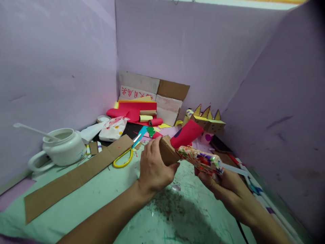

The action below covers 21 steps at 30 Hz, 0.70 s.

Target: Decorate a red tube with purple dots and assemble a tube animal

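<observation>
My left hand [154,166] is wrapped round a small brown cardboard box [168,154], held tilted above the table. A red paper tube [187,133] with a dark patch stands out of the box's far side. In my right hand [228,189] is a glue gun [199,159] with a colourful flowered body. Its nozzle end meets the box edge close to the red tube; whether it touches I cannot tell. From the gun's rear sticks a pale glue stick [233,168]. The right fingers are partly hidden behind the gun.
A long cardboard strip [76,183] and yellow-handled scissors [123,159] lie left of my hands. Farther left stands a white pot [64,149] with a spoon. Red papers [137,108], a folded carton [167,105] and a spiked cardboard piece [209,123] are at the back. Markers [270,210] line the right edge.
</observation>
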Tool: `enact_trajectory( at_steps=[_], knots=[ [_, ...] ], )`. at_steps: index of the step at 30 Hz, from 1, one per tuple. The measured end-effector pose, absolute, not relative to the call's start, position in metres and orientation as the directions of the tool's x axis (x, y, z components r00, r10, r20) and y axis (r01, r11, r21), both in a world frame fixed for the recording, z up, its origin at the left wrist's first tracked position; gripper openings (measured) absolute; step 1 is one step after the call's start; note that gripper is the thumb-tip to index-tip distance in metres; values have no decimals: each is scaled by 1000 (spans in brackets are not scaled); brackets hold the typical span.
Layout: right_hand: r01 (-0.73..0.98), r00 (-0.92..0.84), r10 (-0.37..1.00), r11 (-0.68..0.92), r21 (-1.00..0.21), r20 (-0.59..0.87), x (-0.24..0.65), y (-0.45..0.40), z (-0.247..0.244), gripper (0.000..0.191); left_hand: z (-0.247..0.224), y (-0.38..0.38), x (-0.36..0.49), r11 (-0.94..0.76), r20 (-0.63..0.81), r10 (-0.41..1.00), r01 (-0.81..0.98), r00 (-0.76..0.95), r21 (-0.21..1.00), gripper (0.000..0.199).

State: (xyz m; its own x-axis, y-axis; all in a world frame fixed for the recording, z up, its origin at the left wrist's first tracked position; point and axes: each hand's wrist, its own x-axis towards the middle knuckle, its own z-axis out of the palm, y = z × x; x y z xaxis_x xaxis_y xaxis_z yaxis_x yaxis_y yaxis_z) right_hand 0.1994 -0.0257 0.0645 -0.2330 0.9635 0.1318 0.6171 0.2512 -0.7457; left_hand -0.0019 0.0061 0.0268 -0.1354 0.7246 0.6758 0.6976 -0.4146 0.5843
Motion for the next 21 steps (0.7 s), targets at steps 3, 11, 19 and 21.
enact_trajectory(
  at_steps=[3, 11, 19, 21],
  knots=[
    [607, -242, 953, 293, -739, 180, 197, -27, 69, 48, 27, 5, -1, -413, 672, 727, 693, -140, 591, 87],
    [218, -111, 950, 308, -926, 290, 212, -23, 59, 35, 36, 8, -6, -364, 471, 861, 414, -194, 834, 88],
    [-204, 102, 966, 255, -945, 238, 215, -12, 45, 34, 36, 10, -5, -202, 197, 966, -12, -167, 979, 85],
    [-180, 115, 964, 257, -949, 239, 214, -11, 41, 32, 36, 10, -5, -209, 203, 965, -23, -169, 978, 86]
  ],
)
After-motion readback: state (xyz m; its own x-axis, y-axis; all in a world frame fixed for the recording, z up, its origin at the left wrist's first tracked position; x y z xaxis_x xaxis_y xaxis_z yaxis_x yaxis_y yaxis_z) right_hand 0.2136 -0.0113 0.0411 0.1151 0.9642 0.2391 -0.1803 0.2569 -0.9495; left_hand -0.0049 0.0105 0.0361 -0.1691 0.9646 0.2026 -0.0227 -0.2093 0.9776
